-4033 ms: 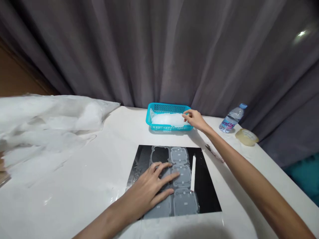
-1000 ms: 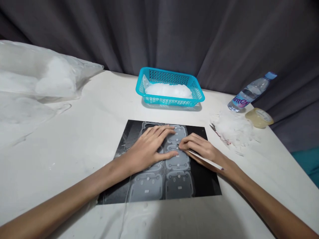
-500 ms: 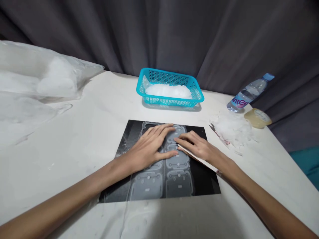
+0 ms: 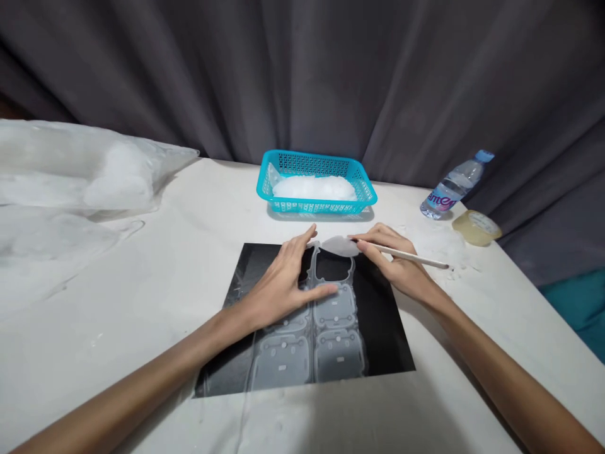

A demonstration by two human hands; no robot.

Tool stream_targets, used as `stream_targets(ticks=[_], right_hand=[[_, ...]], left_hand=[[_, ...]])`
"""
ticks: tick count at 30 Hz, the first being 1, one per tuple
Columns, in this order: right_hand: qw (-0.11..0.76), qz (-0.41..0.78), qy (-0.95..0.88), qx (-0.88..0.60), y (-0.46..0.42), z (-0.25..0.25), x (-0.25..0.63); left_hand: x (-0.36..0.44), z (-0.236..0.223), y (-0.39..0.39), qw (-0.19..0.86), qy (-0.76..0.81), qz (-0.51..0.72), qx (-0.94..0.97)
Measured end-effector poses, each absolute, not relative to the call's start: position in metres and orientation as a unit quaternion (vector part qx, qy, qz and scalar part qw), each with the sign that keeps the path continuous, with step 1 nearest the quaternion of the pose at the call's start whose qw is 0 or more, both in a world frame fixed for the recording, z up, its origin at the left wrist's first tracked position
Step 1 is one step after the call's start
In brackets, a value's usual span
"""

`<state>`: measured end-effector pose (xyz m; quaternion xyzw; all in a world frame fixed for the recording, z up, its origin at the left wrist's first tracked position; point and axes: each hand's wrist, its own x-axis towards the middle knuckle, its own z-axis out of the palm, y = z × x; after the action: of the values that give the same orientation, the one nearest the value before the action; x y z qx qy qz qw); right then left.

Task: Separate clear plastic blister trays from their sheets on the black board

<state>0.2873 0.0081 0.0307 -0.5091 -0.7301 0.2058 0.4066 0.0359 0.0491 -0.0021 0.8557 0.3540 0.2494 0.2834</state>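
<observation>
My left hand (image 4: 288,277) lies with fingers apart on a clear moulded plastic sheet (image 4: 283,362), which rests on a black mat (image 4: 385,334). The sheet has rows of rounded, pad-like panels. In my right hand (image 4: 390,255), the fingers close around a thin pale stick-like tool (image 4: 416,257) whose kind I cannot make out. At its fingertips a translucent panel (image 4: 338,246) is tilted up off the sheet. Below that panel, a rounded opening in the sheet shows the black mat. Whether fingers or tool tip grip the panel, I cannot tell.
A blue plastic basket (image 4: 316,207) with white translucent pieces (image 4: 314,187) stands at the back. Large clear bags (image 4: 70,176) lie left. To the right are a water bottle (image 4: 456,186), a tape roll (image 4: 476,228) and plastic scraps (image 4: 435,243). A dark curtain (image 4: 331,75) hangs behind.
My right hand has moved up and away, and the upper right panel has come out of the sheet, leaving an opening. My left hand stays on the sheet. The view has shifted slightly.
</observation>
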Motion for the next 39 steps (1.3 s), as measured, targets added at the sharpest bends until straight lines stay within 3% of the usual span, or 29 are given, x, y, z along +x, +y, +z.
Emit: stream_targets(ticks=[4,8,11,13,15,17,21,28,33,39], right_hand=[[0.378,0.312,-0.724,-0.486,-0.008,0.042,0.277],[0.403,0.212,-0.693,-0.559,-0.014,0.036,0.284],[0.288,0.059,-0.759,-0.581,-0.014,0.022,0.301],[0.183,0.003,-0.802,-0.568,-0.014,0.014,0.311],[0.139,-0.021,-0.811,-0.568,-0.016,0.011,0.313],[0.176,-0.024,-0.798,-0.576,-0.020,0.014,0.304],[0.368,0.110,-0.738,-0.555,-0.035,0.022,0.261],[0.496,0.246,-0.600,-0.577,-0.034,0.004,0.232],[0.471,0.518,-0.555,-0.449,-0.021,-0.005,0.243],[0.464,0.505,-0.567,-0.456,-0.018,-0.008,0.249]], left_hand=[[0.050,0.010,0.053,0.293,0.317,0.309,0.848],[0.054,0.022,0.054,0.432,0.386,0.327,0.747],[0.050,0.028,0.057,0.548,0.388,0.317,0.670],[0.047,0.030,0.060,0.582,0.382,0.311,0.646],[0.046,0.031,0.063,0.604,0.377,0.303,0.634],[0.047,0.032,0.064,0.620,0.375,0.296,0.622],[0.050,0.034,0.058,0.651,0.377,0.300,0.586],[0.055,0.039,0.043,0.717,0.347,0.287,0.532],[0.053,0.036,0.044,0.695,0.352,0.284,0.558],[0.046,0.038,0.057,0.626,0.321,0.247,0.666]])
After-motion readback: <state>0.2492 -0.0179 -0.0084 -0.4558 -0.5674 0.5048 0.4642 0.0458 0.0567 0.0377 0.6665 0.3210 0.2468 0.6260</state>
